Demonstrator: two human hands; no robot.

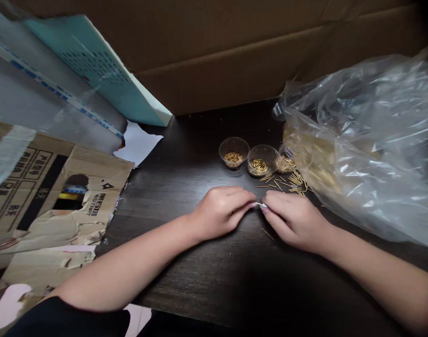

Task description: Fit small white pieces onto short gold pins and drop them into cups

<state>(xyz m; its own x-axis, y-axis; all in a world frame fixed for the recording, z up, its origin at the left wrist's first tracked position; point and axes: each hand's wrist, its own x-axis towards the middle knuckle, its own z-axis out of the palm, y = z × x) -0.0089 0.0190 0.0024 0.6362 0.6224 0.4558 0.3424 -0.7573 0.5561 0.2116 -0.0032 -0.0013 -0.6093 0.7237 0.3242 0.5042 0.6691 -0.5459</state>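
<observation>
My left hand [221,210] and my right hand [293,217] rest on the dark wooden table [199,159], fingertips meeting in a pinch. Between them they hold a tiny silvery part [260,204]. Just beyond the hands lies a scatter of thin brass pins [287,183]. One loose pin [268,234] lies under my right hand's edge. Three small clear cups stand in a row behind: the left cup [234,152], the middle cup [262,159] and the right cup [287,161], each with brass pieces in it.
A big crumpled clear plastic bag [368,140] fills the right side. A brown cardboard wall [235,61] closes the back. Torn printed cardboard [52,196] and a teal sheet [94,65] lie at the left.
</observation>
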